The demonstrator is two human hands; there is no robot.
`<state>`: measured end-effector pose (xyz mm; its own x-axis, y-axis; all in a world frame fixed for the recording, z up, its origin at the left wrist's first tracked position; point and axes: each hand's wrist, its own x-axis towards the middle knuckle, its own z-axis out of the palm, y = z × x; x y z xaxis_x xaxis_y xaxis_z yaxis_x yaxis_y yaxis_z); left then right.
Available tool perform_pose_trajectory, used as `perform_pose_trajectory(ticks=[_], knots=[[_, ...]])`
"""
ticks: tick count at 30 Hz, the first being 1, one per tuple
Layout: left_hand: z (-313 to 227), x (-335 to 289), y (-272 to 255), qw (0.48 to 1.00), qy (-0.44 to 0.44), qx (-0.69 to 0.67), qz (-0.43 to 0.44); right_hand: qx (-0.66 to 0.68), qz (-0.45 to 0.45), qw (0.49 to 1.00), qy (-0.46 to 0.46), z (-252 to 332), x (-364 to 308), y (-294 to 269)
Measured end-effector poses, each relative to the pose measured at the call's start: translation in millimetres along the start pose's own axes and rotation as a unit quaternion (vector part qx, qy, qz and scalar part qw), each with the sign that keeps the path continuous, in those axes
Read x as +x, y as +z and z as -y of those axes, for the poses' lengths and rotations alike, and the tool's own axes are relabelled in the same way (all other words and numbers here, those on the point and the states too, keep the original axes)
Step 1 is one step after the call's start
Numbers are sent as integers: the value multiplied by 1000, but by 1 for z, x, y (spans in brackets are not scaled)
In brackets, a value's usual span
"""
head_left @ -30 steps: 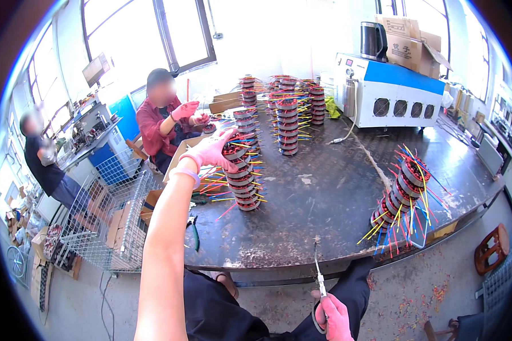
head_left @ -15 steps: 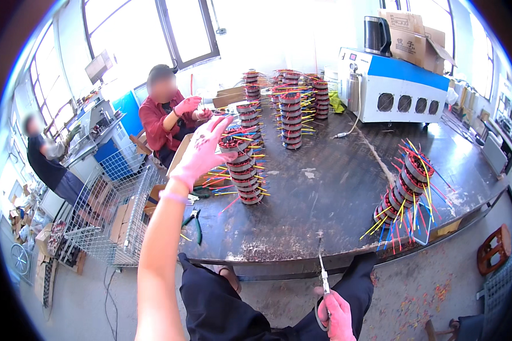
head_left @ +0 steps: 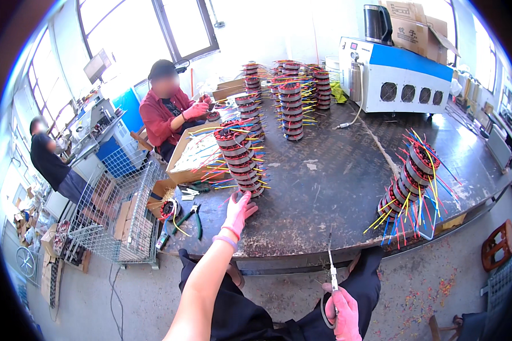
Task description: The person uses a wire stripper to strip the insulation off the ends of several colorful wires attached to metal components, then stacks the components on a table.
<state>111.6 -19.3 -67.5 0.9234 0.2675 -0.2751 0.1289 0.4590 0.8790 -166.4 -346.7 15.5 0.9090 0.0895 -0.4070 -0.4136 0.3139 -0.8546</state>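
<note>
My left hand (head_left: pixel 240 213), in a pink glove, is at the foot of a tall stack of wound motor stators (head_left: pixel 243 162) with coloured wire leads. Its fingers are apart and hold nothing; whether they touch the lowest stator I cannot tell. Low at the front, my right hand (head_left: pixel 345 314), also gloved in pink, is closed round a slim metal tool (head_left: pixel 333 275) with a long thin tip and a grey loop at the handle. The tip points up toward the table's front edge. Another stator stack (head_left: pixel 408 179) leans at the table's right side.
More stator stacks (head_left: pixel 290 111) stand farther back on the dark table (head_left: pixel 324 193). Cutting pliers (head_left: pixel 197 220) and a single stator (head_left: pixel 168 209) lie at left, near a cardboard box (head_left: pixel 182 173). A co-worker (head_left: pixel 168 113) sits beyond. A blue-white machine (head_left: pixel 398 79) stands far right.
My left hand has come down from the top of the near stack to its foot. My right hand keeps the tool in nearly the same place. The seated co-worker's hands are lower.
</note>
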Motion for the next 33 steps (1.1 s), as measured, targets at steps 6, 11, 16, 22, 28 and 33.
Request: perform_pose_trajectory(ticks=[6,11,16,22,28,33], knots=[[20,17,7,982,160,79,-58,-5,-3,996,-88,-21,13,-3],[34,36,16,953,228,181,-89,3,-5,998,-69,-16,15,-5],[36,57,15,925,227,270,-142,8,-6,997,-74,-14,20,-3],[23,51,11,937,224,238,-124,-6,-1,998,-70,-14,23,-2],[23,56,18,925,242,262,-127,-7,-2,997,-75,-13,28,-4],[25,71,15,912,211,319,-144,1,-2,997,-73,-15,34,-5]])
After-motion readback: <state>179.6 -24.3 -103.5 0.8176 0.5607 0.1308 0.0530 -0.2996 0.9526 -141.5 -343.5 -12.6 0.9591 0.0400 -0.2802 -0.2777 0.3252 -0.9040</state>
